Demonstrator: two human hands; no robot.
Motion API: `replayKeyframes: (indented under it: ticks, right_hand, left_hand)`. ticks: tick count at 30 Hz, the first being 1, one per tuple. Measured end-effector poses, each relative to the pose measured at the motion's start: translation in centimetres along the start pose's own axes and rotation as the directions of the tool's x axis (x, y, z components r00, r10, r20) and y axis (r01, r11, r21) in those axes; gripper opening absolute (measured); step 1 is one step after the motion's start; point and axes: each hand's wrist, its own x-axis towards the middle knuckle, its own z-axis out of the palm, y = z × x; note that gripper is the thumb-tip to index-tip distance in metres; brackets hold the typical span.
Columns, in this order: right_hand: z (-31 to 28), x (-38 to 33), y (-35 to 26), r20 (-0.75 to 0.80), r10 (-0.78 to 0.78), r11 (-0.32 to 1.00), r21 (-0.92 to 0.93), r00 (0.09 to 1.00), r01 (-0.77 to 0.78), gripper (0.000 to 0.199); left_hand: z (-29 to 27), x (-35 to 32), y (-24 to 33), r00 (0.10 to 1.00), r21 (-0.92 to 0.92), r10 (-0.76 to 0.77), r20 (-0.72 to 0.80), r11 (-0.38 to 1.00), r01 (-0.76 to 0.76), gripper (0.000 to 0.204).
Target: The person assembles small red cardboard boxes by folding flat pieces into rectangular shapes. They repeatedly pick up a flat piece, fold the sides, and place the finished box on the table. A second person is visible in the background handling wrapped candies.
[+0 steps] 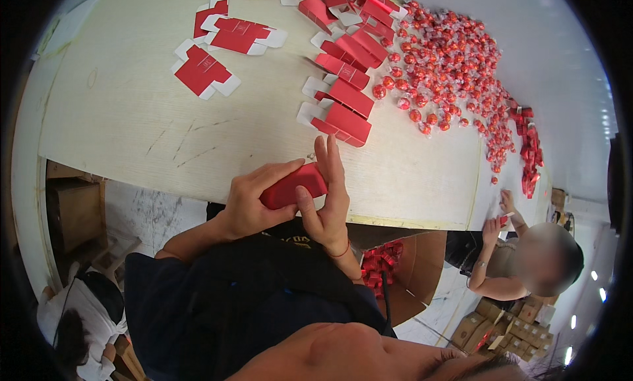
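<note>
Just past the table's near edge, both my hands are on a small red cardboard box [288,191]. My left hand [249,195] wraps the box's left end, thumb along the near side. At the other end, my right hand [331,206] presses its thumb on the box, with its long fingers straight and upright against the end. Beyond them stands a row of partly folded red boxes [341,123] with white flaps sticking out on the left. Flat red box blanks [203,71] lie farther off to the left. Whatever is inside the held box is hidden.
A large heap of red wrapped candies [448,64] covers the table's [132,117] far right, with stacked red boxes [530,153] past it. Below the edge, a big carton [422,269] contains red boxes. A co-worker [504,269] handles something red at right; another person [86,315] is lower left.
</note>
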Motion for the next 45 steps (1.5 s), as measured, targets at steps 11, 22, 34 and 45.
replayKeyframes:
  ticks: [11, 22, 34, 45]
  right_hand:
    - [1.8, -1.4, -1.0, -0.261, 0.13, 0.856, 0.516, 0.957, 0.024, 0.042]
    - [0.6, -1.7, 3.5, -0.097, 0.114, 0.947, 0.311, 0.989, -0.079, 0.032]
    - [1.0, 3.4, 3.4, -0.339, -0.006, 0.995, -0.096, 0.941, -0.028, 0.054]
    - [3.7, 1.6, 4.1, -0.183, -0.053, 0.998, -0.047, 0.982, 0.045, 0.051]
  left_hand:
    - [0.2, -0.4, 0.1, 0.976, -0.255, -0.148, 0.159, 0.949, 0.185, 0.064]
    - [-2.9, 0.5, -4.4, 0.944, -0.136, -0.15, 0.295, 0.971, 0.197, 0.066]
    - [-19.5, 13.6, -13.5, 0.81, 0.855, -0.429, 0.4, 0.493, -0.161, 0.082]
    - [-17.8, 13.3, -12.9, 0.742, 0.63, -0.297, 0.601, 0.747, -0.211, 0.058]
